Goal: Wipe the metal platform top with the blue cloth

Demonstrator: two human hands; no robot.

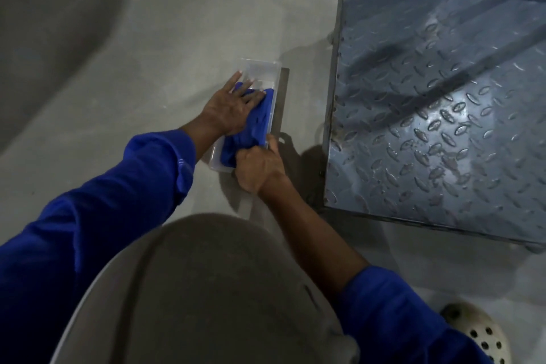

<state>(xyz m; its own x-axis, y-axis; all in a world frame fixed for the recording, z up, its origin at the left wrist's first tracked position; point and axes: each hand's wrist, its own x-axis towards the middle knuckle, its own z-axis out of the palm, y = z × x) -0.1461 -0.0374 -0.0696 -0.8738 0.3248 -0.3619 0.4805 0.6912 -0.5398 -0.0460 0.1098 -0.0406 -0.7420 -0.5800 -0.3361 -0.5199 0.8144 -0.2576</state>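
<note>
In clear tray [261,69], crumpled blue cloth [260,121]: left fingers [235,80] flat, right fingers [243,156] around it.

royal-blue long sleeves [88,216], cuffs short of the wrists; grey trouser knee [206,289] at 6 o'clock; cream perforated shoe [475,331] at 5 o'clock.

Grey concrete floor [103,83], matte, shadowed at upper left. Clear plastic tray [260,68] lies on floor, long, shallow, set at a slant. Flat metal strip [284,80] along tray's right side, touching it, running nearer past tray's end. Grey rounded bulk [206,289] fills bottom centre; cannot tell what. Pale perforated shoe [478,334] at bottom right, on floor. Blue sleeves [88,230] on both arms.
</note>
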